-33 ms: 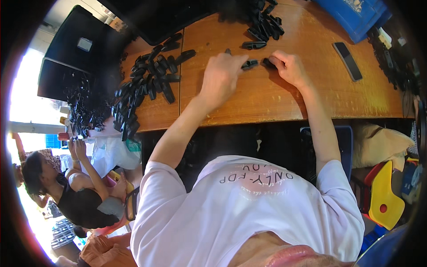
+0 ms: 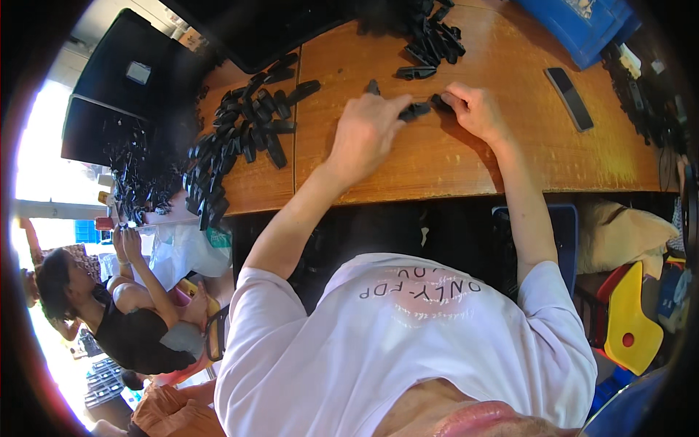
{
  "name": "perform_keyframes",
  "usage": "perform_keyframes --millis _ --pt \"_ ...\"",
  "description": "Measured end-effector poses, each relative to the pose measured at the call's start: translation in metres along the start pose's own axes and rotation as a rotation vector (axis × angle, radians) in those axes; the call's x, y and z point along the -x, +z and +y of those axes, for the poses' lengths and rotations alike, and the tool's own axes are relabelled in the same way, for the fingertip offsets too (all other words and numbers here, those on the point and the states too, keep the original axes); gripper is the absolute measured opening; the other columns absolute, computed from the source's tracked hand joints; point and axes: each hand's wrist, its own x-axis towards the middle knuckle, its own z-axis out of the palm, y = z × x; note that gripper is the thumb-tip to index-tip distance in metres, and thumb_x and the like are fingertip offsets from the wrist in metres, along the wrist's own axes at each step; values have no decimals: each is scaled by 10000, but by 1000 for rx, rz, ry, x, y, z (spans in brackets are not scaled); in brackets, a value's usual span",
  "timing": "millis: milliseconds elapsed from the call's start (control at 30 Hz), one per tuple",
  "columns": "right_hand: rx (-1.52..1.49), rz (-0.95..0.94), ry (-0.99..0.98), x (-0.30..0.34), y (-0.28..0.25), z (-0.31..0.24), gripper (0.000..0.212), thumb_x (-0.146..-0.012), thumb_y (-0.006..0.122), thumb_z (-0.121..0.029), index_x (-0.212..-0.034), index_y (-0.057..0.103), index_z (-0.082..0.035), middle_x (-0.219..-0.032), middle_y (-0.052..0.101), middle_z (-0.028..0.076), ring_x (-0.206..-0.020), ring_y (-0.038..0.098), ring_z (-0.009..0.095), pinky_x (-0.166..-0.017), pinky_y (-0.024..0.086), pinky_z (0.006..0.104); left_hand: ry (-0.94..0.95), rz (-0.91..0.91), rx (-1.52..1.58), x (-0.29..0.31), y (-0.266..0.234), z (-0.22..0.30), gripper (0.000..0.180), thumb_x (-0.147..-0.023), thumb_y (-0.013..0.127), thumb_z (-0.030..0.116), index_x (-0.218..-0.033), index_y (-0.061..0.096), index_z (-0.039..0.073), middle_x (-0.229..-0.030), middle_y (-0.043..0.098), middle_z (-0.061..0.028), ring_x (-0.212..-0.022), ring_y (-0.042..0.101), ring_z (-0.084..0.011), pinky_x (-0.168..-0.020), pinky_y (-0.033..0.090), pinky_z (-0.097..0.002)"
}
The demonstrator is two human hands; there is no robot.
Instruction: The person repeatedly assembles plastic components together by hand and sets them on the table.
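Observation:
Over the wooden table [image 2: 408, 167] my left hand [image 2: 366, 130] has its fingertips closed on a small long black plastic part [image 2: 416, 111]. Close by on the right, my right hand [image 2: 473, 111] pinches another dark piece [image 2: 440, 103], its fingers partly covering it. The two parts almost meet end to end. Just beyond my left hand's knuckles a further black piece [image 2: 373, 87] shows; whether it lies on the table or touches the hand I cannot tell. Several similar black parts [image 2: 429, 47] are heaped farther off, the closest one [image 2: 416, 73] lying apart at the heap's edge.
A large pile of black parts [image 2: 251, 120] spreads along the left. Behind it stands a black tray [image 2: 255, 36]. Toward the right are a phone [image 2: 569, 100], a blue bin [image 2: 575, 29] and more dark pieces [image 2: 633, 95]. Another person [image 2: 131, 313] sits at far left.
My left hand has shifted slightly right and nearer to me, and the black part at its fingertips has turned and moved a little toward the right hand's piece. My right hand stays put.

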Motion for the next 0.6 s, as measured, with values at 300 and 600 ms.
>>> perform_keyframes --millis 300,600 --pt "139 -73 -70 12 -18 -25 204 -926 772 -204 -1065 758 -56 -1021 728 106 -926 698 354 -787 549 421 -225 42 315 24 10 4 422 -877 759 23 -1295 719 71 -1107 759 -113 -1129 648 -319 -968 536 -402" --pt "-32 -250 -205 19 -17 -59 171 -876 789 -95 -998 732 10 -940 703 165 -855 679 368 -725 539 439 -283 2 427 25 6 4 376 -885 752 -12 -1254 749 60 -1135 769 -130 -1057 708 -285 -930 570 -363"
